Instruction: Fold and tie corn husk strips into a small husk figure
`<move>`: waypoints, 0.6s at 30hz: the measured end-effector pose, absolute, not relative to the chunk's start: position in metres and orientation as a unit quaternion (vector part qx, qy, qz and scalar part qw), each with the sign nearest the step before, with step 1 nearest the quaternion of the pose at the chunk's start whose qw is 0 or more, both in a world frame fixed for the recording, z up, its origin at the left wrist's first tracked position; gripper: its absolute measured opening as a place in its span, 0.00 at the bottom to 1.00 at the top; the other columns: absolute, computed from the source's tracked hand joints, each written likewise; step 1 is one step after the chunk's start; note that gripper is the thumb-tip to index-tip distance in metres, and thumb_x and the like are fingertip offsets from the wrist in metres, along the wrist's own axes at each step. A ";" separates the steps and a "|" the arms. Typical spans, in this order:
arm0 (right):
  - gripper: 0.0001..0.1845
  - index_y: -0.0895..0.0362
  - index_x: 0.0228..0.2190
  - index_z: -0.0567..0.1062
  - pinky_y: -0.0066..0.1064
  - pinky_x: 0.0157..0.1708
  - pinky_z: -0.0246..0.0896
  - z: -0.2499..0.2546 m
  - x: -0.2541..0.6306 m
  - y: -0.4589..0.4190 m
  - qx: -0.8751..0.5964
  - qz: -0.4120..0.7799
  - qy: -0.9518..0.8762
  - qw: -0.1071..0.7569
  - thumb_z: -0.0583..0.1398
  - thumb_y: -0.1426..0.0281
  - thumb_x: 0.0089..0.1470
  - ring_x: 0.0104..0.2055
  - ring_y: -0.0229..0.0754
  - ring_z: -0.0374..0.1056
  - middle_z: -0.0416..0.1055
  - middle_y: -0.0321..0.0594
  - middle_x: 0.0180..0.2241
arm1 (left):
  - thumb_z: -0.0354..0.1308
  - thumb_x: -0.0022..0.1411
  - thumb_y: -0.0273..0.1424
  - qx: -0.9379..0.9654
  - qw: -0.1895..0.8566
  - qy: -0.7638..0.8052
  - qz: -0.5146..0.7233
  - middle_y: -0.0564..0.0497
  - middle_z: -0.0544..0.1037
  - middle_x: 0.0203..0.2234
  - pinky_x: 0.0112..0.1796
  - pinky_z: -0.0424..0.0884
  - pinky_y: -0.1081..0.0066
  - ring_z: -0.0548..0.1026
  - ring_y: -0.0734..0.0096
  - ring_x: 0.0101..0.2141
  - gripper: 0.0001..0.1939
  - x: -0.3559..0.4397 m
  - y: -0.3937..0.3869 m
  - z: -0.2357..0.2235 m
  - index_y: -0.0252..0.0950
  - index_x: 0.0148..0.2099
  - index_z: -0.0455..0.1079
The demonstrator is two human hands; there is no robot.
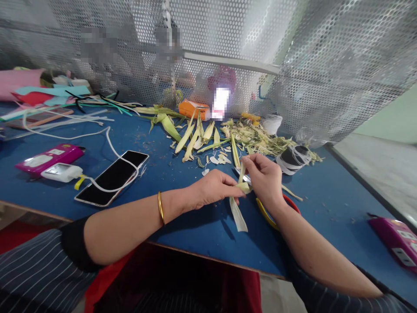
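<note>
Between my two hands is a pale corn husk strip (238,215), folded or crossed near my fingers, its wide end hanging down toward the table. My left hand (215,189) pinches the fold from the left. With its fingertips, my right hand (265,176) grips the strip's upper part. Scissors with a red and yellow handle (266,214) lie under my right hand and wrist, partly hidden by them. Just beyond my hands are several loose husk pieces (192,139) and small white scraps (220,158).
A black phone (112,178) with a white cable lies at left, beside a magenta power strip (50,158). A thread spool (293,158) stands right of my hands. Shredded husk (257,141) is heaped behind, near a lit screen (220,103). Another magenta power strip (395,239) is far right.
</note>
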State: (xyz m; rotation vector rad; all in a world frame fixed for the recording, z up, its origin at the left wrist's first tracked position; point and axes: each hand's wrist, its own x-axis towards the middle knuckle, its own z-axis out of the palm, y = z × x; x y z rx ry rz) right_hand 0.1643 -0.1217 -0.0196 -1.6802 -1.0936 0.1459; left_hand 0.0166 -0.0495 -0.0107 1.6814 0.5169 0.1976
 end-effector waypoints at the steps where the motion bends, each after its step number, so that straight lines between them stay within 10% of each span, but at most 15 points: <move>1: 0.13 0.55 0.29 0.74 0.30 0.29 0.56 -0.020 0.168 -0.121 -0.702 0.069 -0.446 0.551 0.59 0.58 0.55 0.27 0.39 0.64 0.70 0.35 0.23 | 0.63 0.52 0.39 0.717 0.647 0.238 0.103 0.54 0.71 0.16 0.18 0.47 0.74 0.53 0.81 0.16 0.12 0.017 -0.048 -0.009 0.34 0.27 0.78; 11: 0.22 0.58 0.21 0.71 0.24 0.17 0.51 -0.007 0.160 -0.121 -0.570 0.471 -0.259 0.621 0.72 0.57 0.34 0.18 0.29 0.55 0.63 0.30 0.19 | 0.62 0.54 0.34 0.655 0.669 0.293 0.196 0.50 0.78 0.23 0.18 0.56 0.75 0.60 0.83 0.15 0.10 0.018 -0.035 -0.007 0.34 0.25 0.75; 18: 0.20 0.59 0.21 0.73 0.23 0.18 0.55 -0.015 0.160 -0.119 -0.557 0.437 -0.235 0.666 0.74 0.63 0.28 0.18 0.30 0.60 0.67 0.32 0.17 | 0.62 0.55 0.32 0.687 0.646 0.288 0.169 0.55 0.72 0.15 0.19 0.56 0.76 0.62 0.82 0.14 0.11 0.019 -0.037 -0.009 0.34 0.23 0.73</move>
